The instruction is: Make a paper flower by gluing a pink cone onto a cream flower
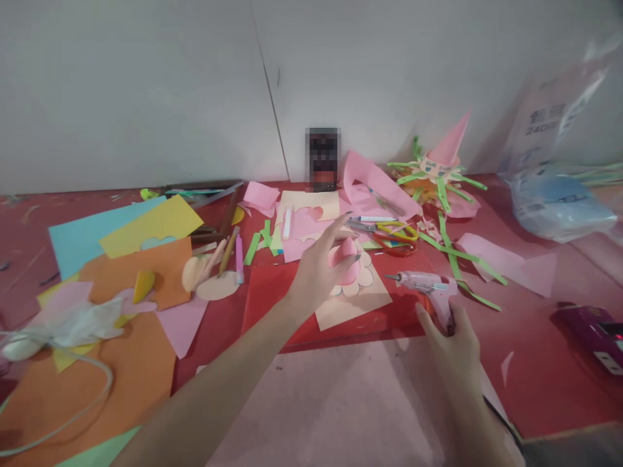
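My left hand [324, 263] is closed around a small pink paper cone [347, 259], held over a cream sheet [348, 308] with a scalloped flower outline. That sheet lies on a red board [267, 292]. On the right, my right hand [452, 340] grips the handle of a pink glue gun [428, 284], its nozzle pointing left towards the sheet. Scissors [396, 233] with yellow and red handles lie just behind the cone.
Coloured paper [131, 363] and a white cable cover the left side. Markers [239, 259] lie left of the board. A pink-coned paper figure [440, 162] stands at the back right, near a plastic bag [559, 201]. A purple device [591, 334] sits far right.
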`<move>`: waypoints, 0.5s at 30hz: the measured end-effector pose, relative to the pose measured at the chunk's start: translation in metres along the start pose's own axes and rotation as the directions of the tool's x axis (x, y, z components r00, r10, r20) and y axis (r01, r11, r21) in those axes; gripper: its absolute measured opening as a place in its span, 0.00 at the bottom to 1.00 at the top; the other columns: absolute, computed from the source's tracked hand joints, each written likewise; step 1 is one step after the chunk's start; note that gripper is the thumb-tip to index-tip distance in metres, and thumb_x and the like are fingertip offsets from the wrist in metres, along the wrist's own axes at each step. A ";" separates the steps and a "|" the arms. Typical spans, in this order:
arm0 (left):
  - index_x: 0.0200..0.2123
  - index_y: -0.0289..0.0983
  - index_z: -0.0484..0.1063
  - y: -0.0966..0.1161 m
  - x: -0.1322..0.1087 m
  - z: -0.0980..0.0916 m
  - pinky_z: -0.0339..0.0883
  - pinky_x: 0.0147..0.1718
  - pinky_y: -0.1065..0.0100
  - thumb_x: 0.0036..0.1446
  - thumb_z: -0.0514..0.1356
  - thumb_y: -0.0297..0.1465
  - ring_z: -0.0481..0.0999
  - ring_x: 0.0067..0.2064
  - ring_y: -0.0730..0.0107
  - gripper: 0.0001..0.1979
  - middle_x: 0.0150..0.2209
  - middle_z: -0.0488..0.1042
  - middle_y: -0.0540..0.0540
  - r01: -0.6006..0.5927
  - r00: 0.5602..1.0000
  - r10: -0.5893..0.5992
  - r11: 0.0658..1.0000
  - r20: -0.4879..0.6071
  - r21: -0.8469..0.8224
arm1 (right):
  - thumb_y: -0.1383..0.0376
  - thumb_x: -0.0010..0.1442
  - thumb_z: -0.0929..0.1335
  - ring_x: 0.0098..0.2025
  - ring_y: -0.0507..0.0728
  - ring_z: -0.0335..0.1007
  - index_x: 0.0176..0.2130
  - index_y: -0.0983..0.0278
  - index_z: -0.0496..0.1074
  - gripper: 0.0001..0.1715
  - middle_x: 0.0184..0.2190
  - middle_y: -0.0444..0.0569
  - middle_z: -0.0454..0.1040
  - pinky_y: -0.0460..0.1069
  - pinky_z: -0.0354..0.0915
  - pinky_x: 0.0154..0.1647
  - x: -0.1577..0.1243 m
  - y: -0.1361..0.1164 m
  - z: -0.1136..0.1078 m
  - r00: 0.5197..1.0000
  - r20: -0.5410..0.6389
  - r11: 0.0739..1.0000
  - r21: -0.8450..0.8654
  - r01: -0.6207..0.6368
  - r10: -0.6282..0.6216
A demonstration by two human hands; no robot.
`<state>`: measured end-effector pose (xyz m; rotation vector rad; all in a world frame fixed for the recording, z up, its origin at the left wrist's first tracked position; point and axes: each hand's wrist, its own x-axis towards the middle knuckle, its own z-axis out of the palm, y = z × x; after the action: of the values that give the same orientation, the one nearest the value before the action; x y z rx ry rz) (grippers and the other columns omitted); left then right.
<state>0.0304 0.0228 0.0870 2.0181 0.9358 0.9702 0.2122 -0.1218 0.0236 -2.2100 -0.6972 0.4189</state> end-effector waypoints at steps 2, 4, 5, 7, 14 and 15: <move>0.61 0.46 0.46 -0.007 -0.002 0.004 0.63 0.51 0.63 0.54 0.57 0.33 0.69 0.51 0.68 0.33 0.49 0.70 0.47 0.040 0.998 -0.039 0.999 0.059 -0.015 | 0.44 0.43 0.67 0.29 0.54 0.61 0.43 0.63 0.65 0.34 0.27 0.43 0.65 0.47 0.58 0.31 0.000 0.000 0.000 1.000 0.002 1.000 -0.018 -0.010 0.010; 0.62 0.46 0.41 -0.015 -0.006 0.008 0.63 0.51 0.62 0.52 0.58 0.36 0.66 0.54 0.64 0.38 0.53 0.66 0.45 0.088 0.992 -0.087 0.996 0.096 -0.004 | 0.44 0.43 0.67 0.29 0.54 0.60 0.43 0.63 0.65 0.34 0.27 0.43 0.65 0.47 0.58 0.31 0.000 0.000 0.000 1.000 -0.003 1.000 -0.026 -0.006 0.006; 0.62 0.46 0.40 -0.018 -0.009 0.010 0.63 0.51 0.61 0.51 0.59 0.37 0.65 0.55 0.63 0.39 0.55 0.64 0.45 0.113 0.987 -0.114 0.993 0.109 0.014 | 0.44 0.43 0.67 0.29 0.54 0.60 0.43 0.64 0.65 0.35 0.27 0.43 0.64 0.47 0.58 0.31 0.000 0.000 0.000 1.000 -0.006 1.000 -0.027 0.001 -0.001; 0.62 0.47 0.37 -0.025 -0.015 0.015 0.65 0.49 0.59 0.51 0.59 0.39 0.65 0.55 0.61 0.41 0.57 0.62 0.44 0.165 0.976 -0.173 0.984 0.131 0.074 | 0.44 0.43 0.67 0.28 0.53 0.59 0.43 0.65 0.66 0.35 0.26 0.43 0.64 0.47 0.58 0.30 -0.001 -0.001 0.001 1.000 -0.019 0.999 -0.028 0.019 -0.019; 0.63 0.38 0.36 -0.039 -0.029 0.031 0.47 0.59 0.52 0.49 0.58 0.39 0.50 0.63 0.55 0.44 0.64 0.47 0.39 0.118 0.976 -0.181 0.903 0.118 0.414 | 0.44 0.43 0.67 0.26 0.53 0.59 0.42 0.64 0.66 0.34 0.25 0.43 0.64 0.46 0.57 0.28 -0.001 -0.002 0.001 1.000 -0.019 0.998 -0.052 0.019 -0.020; 0.63 0.36 0.35 -0.041 -0.030 0.032 0.44 0.60 0.52 0.50 0.57 0.39 0.48 0.64 0.57 0.44 0.64 0.47 0.38 0.106 0.975 -0.182 0.888 0.129 0.448 | 0.44 0.43 0.67 0.26 0.53 0.59 0.42 0.64 0.66 0.34 0.25 0.43 0.64 0.46 0.57 0.28 -0.002 -0.003 0.001 1.000 -0.019 0.998 -0.057 0.015 -0.016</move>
<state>0.0315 0.0096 0.0288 2.3137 1.2780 0.5243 0.2094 -0.1205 0.0251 -2.2575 -0.7231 0.3732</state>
